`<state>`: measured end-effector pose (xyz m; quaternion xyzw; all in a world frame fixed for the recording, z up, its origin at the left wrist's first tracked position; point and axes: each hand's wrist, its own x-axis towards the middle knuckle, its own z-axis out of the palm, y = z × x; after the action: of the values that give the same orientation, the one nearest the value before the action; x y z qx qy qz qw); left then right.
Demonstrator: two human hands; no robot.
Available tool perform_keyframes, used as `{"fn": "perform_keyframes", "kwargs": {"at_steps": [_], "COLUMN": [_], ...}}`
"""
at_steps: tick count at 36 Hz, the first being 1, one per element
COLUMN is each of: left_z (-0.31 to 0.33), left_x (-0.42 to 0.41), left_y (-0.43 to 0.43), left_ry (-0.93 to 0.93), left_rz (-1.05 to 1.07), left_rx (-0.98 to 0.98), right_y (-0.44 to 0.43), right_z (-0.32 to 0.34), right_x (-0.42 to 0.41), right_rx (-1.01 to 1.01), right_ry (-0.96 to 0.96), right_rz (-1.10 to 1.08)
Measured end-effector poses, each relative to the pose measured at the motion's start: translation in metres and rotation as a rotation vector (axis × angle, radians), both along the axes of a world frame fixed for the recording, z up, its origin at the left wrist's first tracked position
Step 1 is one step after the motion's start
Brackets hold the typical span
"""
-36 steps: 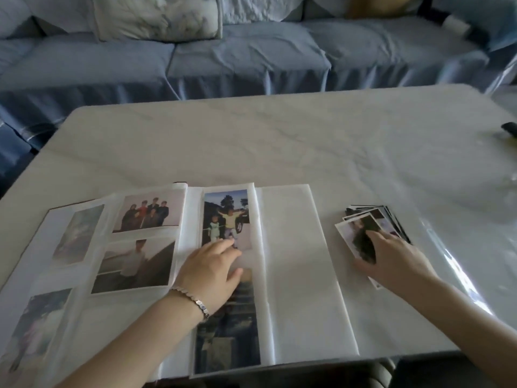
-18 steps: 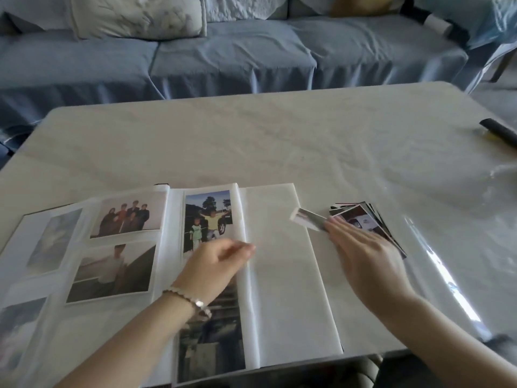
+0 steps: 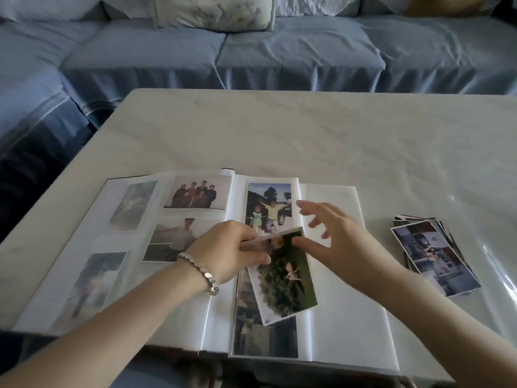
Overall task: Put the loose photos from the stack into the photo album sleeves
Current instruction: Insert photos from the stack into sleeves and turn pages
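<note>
Risk I'm watching: tilted white-bordered green-foliage photo (image 3: 285, 287) snagging sleeve mouth, creasing. Left hand (image 3: 232, 253) pinching its top corner over open white album (image 3: 344, 317); right hand (image 3: 341, 242) spread, holding nothing.

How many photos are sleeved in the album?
6 photos: two far left, two beside them, two further right, one partly under the held photo; more may be hidden.

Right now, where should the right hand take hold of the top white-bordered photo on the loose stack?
Likely its near-left corner, coming from the white photo album side. The top white-bordered photo lies flat, face up, so only edges offer purchase; the loose stack fans out beyond its far end, away from that corner. The open right hand is just left of it.
</note>
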<state>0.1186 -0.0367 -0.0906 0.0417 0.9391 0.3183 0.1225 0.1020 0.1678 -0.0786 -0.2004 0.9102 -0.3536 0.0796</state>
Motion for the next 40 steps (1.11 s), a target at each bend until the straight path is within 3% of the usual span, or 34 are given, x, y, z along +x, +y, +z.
{"fn": "perform_keyframes", "kwargs": {"at_steps": [3, 5, 12, 16, 19, 22, 26, 28, 33, 37, 40], "left_z": [0.010, 0.014, 0.005, -0.010, -0.021, -0.032, -0.039, -0.043, -0.048, -0.054, -0.061], "left_x": [0.004, 0.009, 0.028, 0.037, 0.044, 0.049, 0.061, 0.069, 0.086, 0.096, 0.101], "left_y": [-0.019, -0.032, -0.070, -0.084, -0.093, -0.107, -0.130, -0.144, -0.173, -0.191, -0.196], "left_ry": [0.067, 0.111, 0.072, -0.111, -0.054, 0.075, 0.211, 0.233, 0.315, 0.407, 0.457], "left_rz": [0.012, 0.060, 0.569, 0.759, 0.774, 0.863, 0.846, 0.822, 0.815, 0.847, 0.864], "left_rx": [-0.084, -0.004, 0.416, 0.901, 0.984, 0.959, 0.739, 0.605, 0.382, 0.217, 0.199], "right_y": [-0.019, -0.031, -0.075, -0.101, -0.120, -0.132, -0.131, -0.133, -0.141, -0.143, -0.143], "right_z": [0.004, 0.003, -0.004, -0.010, -0.017, -0.026, -0.042, -0.049, -0.066, -0.074, -0.074], "right_x": [-0.012, -0.015, -0.016, -0.006, 0.001, 0.003, -0.009, -0.018, -0.035, -0.033, -0.032], "right_rx": [0.044, -0.019, -0.604, -0.749, -0.649, -0.480, -0.028, 0.112, 0.382, 0.426, 0.436], "right_ry": [-0.080, -0.132, -0.468, -0.671, -0.704, -0.608, -0.048, 0.073, 0.146, 0.179, 0.180], "right_rz": [0.102, 0.124, -0.162, -0.236, -0.142, -0.042, 0.117, 0.228, 0.347, 0.347, 0.335]}}
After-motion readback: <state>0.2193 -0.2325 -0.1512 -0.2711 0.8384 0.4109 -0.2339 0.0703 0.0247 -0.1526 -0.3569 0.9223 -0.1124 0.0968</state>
